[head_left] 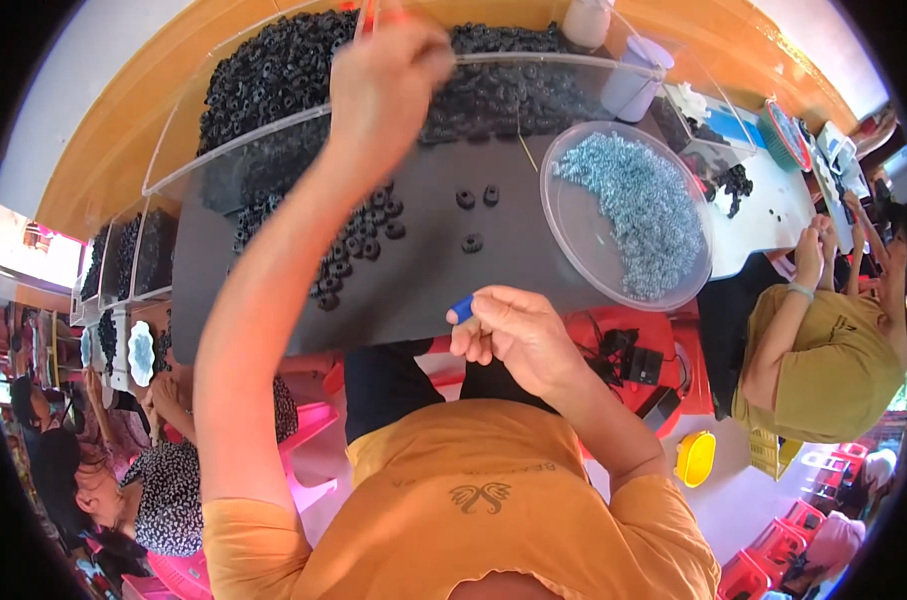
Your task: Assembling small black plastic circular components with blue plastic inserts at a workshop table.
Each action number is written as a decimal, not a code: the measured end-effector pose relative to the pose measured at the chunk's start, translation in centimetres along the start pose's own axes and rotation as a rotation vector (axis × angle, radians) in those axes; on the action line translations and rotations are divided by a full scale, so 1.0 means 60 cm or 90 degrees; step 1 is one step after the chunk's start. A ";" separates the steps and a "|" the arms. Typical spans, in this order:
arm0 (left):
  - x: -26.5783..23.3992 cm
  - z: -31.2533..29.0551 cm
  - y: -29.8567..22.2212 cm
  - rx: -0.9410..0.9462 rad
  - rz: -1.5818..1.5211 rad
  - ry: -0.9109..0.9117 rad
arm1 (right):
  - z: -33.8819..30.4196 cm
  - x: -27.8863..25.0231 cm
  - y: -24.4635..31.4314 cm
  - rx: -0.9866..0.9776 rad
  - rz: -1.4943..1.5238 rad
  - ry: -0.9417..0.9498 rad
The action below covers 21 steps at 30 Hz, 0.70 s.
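My left hand (389,85) is stretched far forward over the front wall of a clear bin (304,118), blurred by motion. Its fingers cannot be made out; something orange-red (382,18) shows beside them. Many small black ribbed ring-shaped parts (274,70) fill the bin. Close to my body, my right hand (519,335) is closed, thumb against the curled fingers. A small blue piece (462,308) sits at its fingertips; whether it is held or worn on a finger is unclear. More black parts (364,235) lie loose on the dark mat (434,280), with 3 set apart (472,243).
A round clear tray (549,215) of small pale blue pieces stands on the right. Behind it are a lilac cup (634,85) and another cup (587,22). Co-workers sit at the left and right (824,360). A red stool (664,340) and a yellow basket (696,458) are below.
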State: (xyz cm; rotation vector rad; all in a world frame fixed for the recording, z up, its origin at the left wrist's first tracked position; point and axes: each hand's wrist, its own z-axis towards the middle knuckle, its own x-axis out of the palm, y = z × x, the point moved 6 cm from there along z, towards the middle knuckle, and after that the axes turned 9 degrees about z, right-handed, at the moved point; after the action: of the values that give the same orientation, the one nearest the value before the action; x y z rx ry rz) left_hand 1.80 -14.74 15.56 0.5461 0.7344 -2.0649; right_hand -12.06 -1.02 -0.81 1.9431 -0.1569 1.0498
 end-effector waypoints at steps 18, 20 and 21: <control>0.123 -0.176 -0.007 0.185 0.055 0.210 | -0.020 -0.041 0.045 -0.160 -0.118 -0.092; 0.131 -0.179 -0.016 0.179 0.055 0.220 | -0.022 -0.040 0.046 -0.142 -0.124 -0.114; 0.135 -0.181 -0.019 0.183 0.059 0.222 | -0.023 -0.041 0.046 -0.145 -0.124 -0.115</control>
State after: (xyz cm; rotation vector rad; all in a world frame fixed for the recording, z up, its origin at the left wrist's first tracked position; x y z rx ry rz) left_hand -2.33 -11.56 3.01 1.1020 0.5939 -2.0226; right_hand -15.77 -2.32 -0.47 1.8026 -0.1764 0.6975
